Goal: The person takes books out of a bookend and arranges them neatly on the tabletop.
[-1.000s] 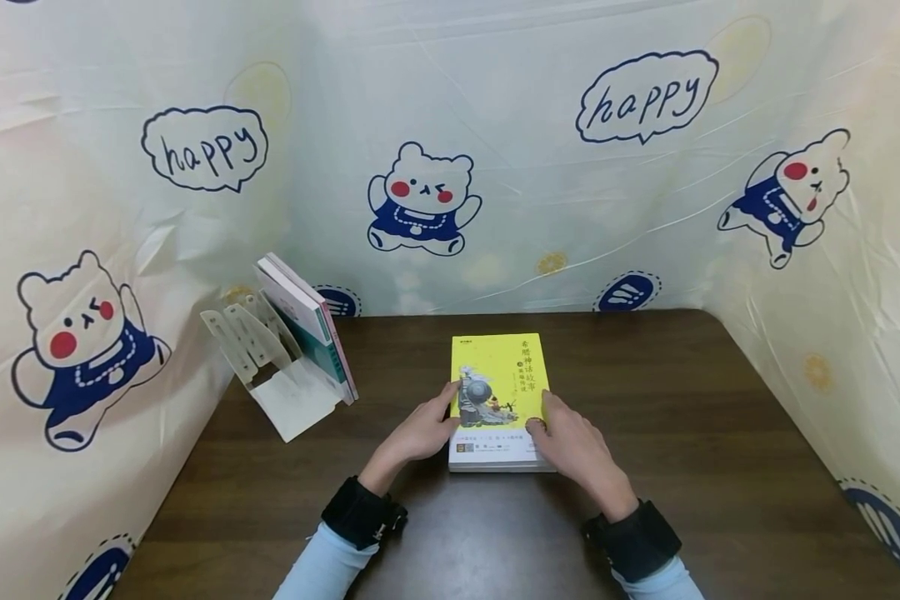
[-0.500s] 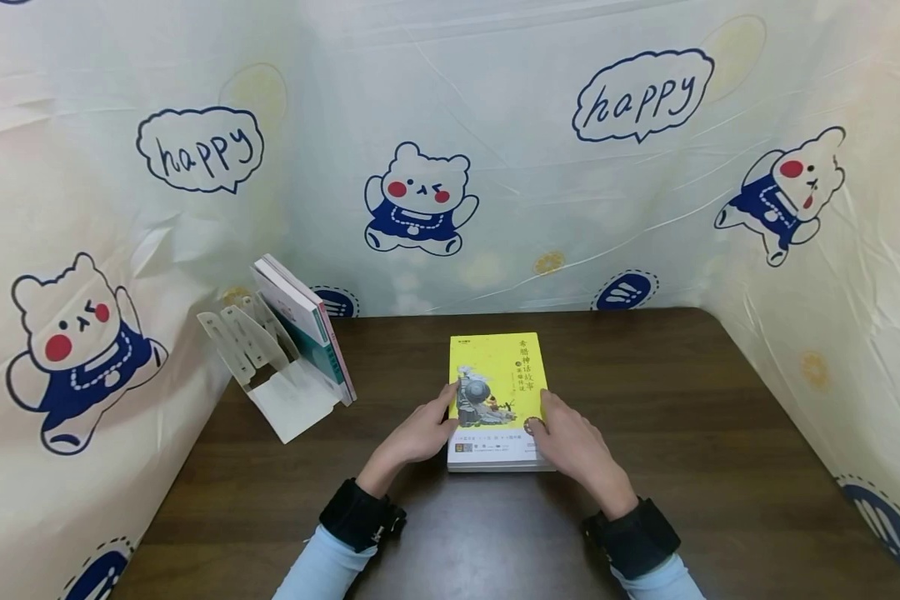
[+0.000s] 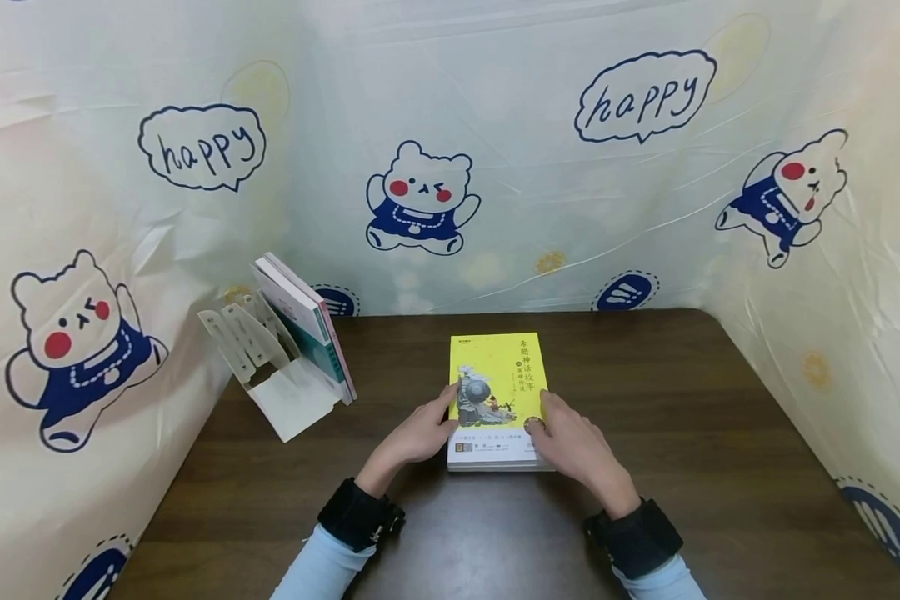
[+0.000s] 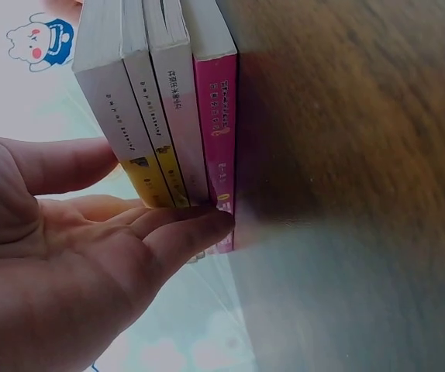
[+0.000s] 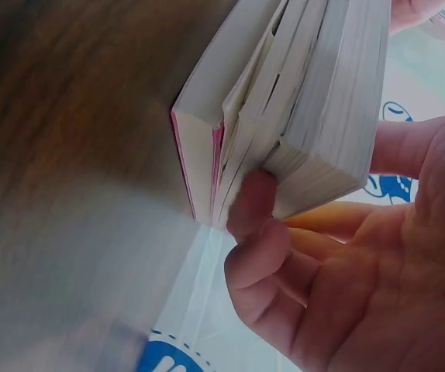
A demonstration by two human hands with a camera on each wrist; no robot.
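Note:
A stack of several books lies flat in the middle of the table, topped by a yellow book point(image 3: 495, 379) with a white lower band. My left hand point(image 3: 422, 427) holds the stack's left side. In the left wrist view its fingers lie across the spines point(image 4: 177, 128), down to the pink bottom book point(image 4: 216, 116), with the thumb at the top book's edge. On the other side my right hand point(image 3: 576, 440) grips the stack, thumb over the top cover. The right wrist view shows bent fingers point(image 5: 257, 271) against the page edges point(image 5: 327, 167).
At the back left of the brown table point(image 3: 690, 400) stands a white book rack point(image 3: 292, 398). A few books point(image 3: 307, 325) lean upright in it. A printed cloth point(image 3: 532, 225) hangs behind the table and along both sides.

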